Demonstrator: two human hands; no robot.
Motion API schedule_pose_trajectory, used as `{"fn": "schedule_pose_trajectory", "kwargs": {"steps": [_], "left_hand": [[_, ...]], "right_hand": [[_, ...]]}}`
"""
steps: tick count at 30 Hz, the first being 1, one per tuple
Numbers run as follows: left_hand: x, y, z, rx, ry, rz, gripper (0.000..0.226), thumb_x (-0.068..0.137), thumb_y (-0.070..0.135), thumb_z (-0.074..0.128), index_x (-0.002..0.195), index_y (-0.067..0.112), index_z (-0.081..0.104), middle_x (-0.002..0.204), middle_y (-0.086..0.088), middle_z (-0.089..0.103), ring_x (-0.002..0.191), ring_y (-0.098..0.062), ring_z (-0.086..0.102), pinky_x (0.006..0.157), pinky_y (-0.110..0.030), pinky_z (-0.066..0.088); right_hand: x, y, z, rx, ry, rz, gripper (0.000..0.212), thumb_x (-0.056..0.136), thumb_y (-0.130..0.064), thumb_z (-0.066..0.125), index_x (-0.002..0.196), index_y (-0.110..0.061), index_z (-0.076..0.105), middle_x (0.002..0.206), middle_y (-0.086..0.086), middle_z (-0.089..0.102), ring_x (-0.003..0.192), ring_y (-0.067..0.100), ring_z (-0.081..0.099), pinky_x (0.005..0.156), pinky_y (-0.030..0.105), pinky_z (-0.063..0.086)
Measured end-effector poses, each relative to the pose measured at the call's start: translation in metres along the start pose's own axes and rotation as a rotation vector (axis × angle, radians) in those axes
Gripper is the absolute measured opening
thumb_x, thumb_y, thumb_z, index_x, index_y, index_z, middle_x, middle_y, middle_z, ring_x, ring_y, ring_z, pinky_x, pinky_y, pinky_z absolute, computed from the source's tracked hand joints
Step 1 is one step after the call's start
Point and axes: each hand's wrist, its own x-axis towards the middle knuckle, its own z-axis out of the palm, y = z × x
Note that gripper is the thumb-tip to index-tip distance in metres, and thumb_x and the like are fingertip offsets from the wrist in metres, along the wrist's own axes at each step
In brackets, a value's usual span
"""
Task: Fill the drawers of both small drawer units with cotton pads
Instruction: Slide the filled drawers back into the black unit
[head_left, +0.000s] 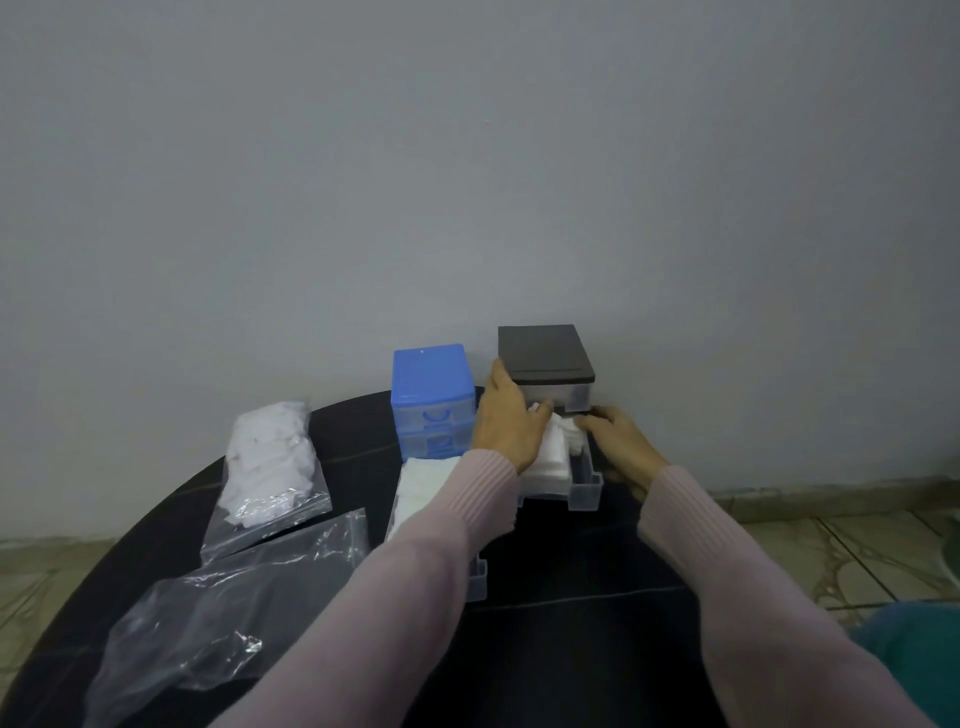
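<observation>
Seemingly midway, we press cotton pads (545, 460) with both hands, left hand (506, 421) and right hand (621, 441) curled over them, into the dark unit's (545, 358) open drawer (584, 486), the blue unit's (432, 395) pulled-out drawer (423, 488) already filled, bagged pads (270, 457) left.

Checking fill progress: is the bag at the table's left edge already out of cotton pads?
No. The clear bag at the left of the black table still holds a white heap of cotton pads.

Two drawer units stand at the bench's (571, 649) far edge, mid-frame: one (432, 384) left, the other (545, 358) right. A pulled-out drawer (584, 488) holding pads (545, 462) lies before the right unit. Two bags (270, 467) (208, 613) lie lower left.
</observation>
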Motion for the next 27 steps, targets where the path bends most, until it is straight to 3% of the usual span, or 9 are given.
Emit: {"fn": "schedule_pose_trajectory", "kwargs": {"steps": [2,5,8,11,15,19,23,27], "left_hand": [[0.000,0.000,0.004,-0.013,-0.021,-0.074,0.077,0.092,0.019,0.055,0.150,0.014,0.004,0.143,-0.016,0.039,0.126,-0.031,0.044,0.107,-0.040,0.035],[0.002,-0.001,0.006,-0.081,-0.023,-0.244,0.081,0.094,0.013,0.050,0.149,0.014,-0.010,0.146,-0.017,0.037,0.128,-0.033,0.044,0.108,-0.038,0.033],[0.006,-0.001,0.003,-0.046,-0.047,-0.287,0.061,0.094,0.010,0.049,0.145,0.011,0.016,0.140,-0.016,0.043,0.124,-0.034,0.046,0.105,-0.038,0.036],[0.010,0.000,0.001,0.001,-0.060,-0.309,0.056,0.094,0.007,0.047,0.143,0.011,0.020,0.137,-0.018,0.046,0.123,-0.034,0.047,0.102,-0.037,0.037],[0.011,-0.003,0.003,0.127,-0.028,-0.290,0.057,0.093,0.009,0.051,0.143,0.011,0.025,0.133,-0.018,0.050,0.121,-0.034,0.049,0.100,-0.038,0.038],[0.013,-0.006,0.002,0.173,0.021,-0.280,0.051,0.091,0.014,0.058,0.136,0.009,0.035,0.130,-0.017,0.053,0.119,-0.034,0.051,0.098,-0.037,0.040],[0.014,-0.010,-0.003,0.026,-0.102,-0.318,0.051,0.094,0.018,0.051,0.140,0.006,0.032,0.138,-0.016,0.046,0.125,-0.032,0.046,0.102,-0.036,0.036],[0.016,-0.008,-0.010,-0.229,-0.204,-0.418,0.060,0.091,0.021,0.053,0.142,0.003,0.027,0.142,-0.016,0.042,0.124,-0.034,0.046,0.105,-0.044,0.039]], "right_hand": [[0.001,-0.001,0.003,0.072,-0.033,0.053,0.037,0.095,-0.026,0.048,0.130,-0.014,0.046,0.112,0.007,0.059,0.091,0.022,0.057,0.060,0.028,0.046],[0.002,-0.003,-0.001,0.071,-0.093,0.071,0.031,0.095,-0.027,0.048,0.125,-0.021,0.044,0.105,0.004,0.058,0.082,0.018,0.057,0.056,0.028,0.045],[0.002,-0.003,0.000,0.103,-0.099,0.058,0.036,0.095,-0.021,0.049,0.130,-0.019,0.043,0.102,0.005,0.059,0.078,0.018,0.057,0.054,0.028,0.045],[0.002,-0.003,0.005,0.159,-0.050,0.012,0.039,0.093,-0.012,0.052,0.131,-0.011,0.044,0.096,0.003,0.060,0.075,0.018,0.059,0.055,0.028,0.047],[0.000,-0.004,0.009,0.083,0.033,-0.039,0.043,0.092,-0.013,0.056,0.132,-0.010,0.044,0.126,0.013,0.054,0.096,0.024,0.055,0.079,0.035,0.048],[0.002,-0.003,0.012,0.014,0.097,-0.090,0.042,0.092,-0.017,0.057,0.132,-0.010,0.045,0.132,0.013,0.052,0.114,0.029,0.052,0.087,0.034,0.044],[0.002,-0.002,0.010,0.064,0.069,-0.058,0.042,0.091,-0.025,0.057,0.130,-0.011,0.049,0.125,0.011,0.057,0.100,0.024,0.057,0.081,0.032,0.048],[-0.003,-0.008,0.005,0.136,-0.007,0.023,0.059,0.087,-0.039,0.058,0.138,-0.016,0.039,0.119,0.010,0.059,0.094,0.026,0.061,0.073,0.037,0.054]]}}
